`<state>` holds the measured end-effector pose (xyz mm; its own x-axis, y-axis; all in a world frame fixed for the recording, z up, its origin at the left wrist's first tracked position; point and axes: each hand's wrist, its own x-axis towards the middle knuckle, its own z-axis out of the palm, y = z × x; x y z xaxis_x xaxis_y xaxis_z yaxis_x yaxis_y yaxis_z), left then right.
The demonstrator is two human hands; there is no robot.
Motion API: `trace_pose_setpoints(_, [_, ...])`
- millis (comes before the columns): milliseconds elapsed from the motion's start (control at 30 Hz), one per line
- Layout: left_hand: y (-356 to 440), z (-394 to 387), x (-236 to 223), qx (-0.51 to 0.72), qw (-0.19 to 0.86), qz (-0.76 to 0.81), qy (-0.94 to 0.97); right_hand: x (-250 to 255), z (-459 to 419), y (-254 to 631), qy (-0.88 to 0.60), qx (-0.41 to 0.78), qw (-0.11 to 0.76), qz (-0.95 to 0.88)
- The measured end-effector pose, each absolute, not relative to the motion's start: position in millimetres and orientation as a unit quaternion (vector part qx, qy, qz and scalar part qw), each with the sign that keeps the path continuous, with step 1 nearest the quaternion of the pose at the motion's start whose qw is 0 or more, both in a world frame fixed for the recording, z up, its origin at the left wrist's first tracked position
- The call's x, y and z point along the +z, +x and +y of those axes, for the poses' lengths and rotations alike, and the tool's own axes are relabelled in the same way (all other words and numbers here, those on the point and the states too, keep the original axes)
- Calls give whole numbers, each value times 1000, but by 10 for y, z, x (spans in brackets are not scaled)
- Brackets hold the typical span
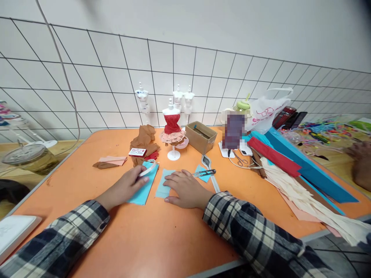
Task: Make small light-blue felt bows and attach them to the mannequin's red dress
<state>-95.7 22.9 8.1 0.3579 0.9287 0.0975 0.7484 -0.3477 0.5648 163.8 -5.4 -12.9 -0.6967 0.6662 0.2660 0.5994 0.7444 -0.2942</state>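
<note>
My left hand [131, 183] is closed on a white ring that looks like a roll of tape [151, 168], over a folded blue crepe paper piece [146, 190]. Spread flat, my right hand [187, 188] presses on a smaller pale blue piece [162, 188] to the right of it. Thread snips [206, 173] with black handles lie just beyond my right hand on a blue scrap [204, 178]. Behind both hands stands a small dress form [173, 125] wearing a red bodice and a ruffled pink skirt.
Brown crumpled paper [145, 139], a small box [137, 152] and a cardboard box [201, 137] stand behind. A blurred phone [234, 129], scissors [241, 159] and long crepe strips [290, 177] fill the right side. Another person's hand [361, 154] rests at the far right.
</note>
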Motion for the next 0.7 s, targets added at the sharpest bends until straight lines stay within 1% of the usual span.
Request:
trace_pose_setpoints(67, [-932,204,72,171,194,525,810,-132,-35,1596,-345,81,185,-917])
trace_pose_setpoints(167, [-919,186,39,175,196,533,804,-124,-16,1567,-340,68,187,-919])
trace_pose_setpoints(267, [-898,198,5,215,232,522,792,-119,-16,1549,-344,59,181,-920])
trace_pose_setpoints(433, [-778,244,-41,345,316,540,699,-129,-48,1495,-370,46,174,-911])
trace_pose_setpoints(567, [-696,238,-99,328,376,512,699,-135,-65,1455,-393,42,172,-902])
trace_pose_setpoints(633, [-694,220,-104,321,357,504,718,-132,-67,1458,-398,48,171,-900])
trace_pose_setpoints(700, [-722,207,-79,340,292,523,725,-124,-68,1485,-400,56,177,-897])
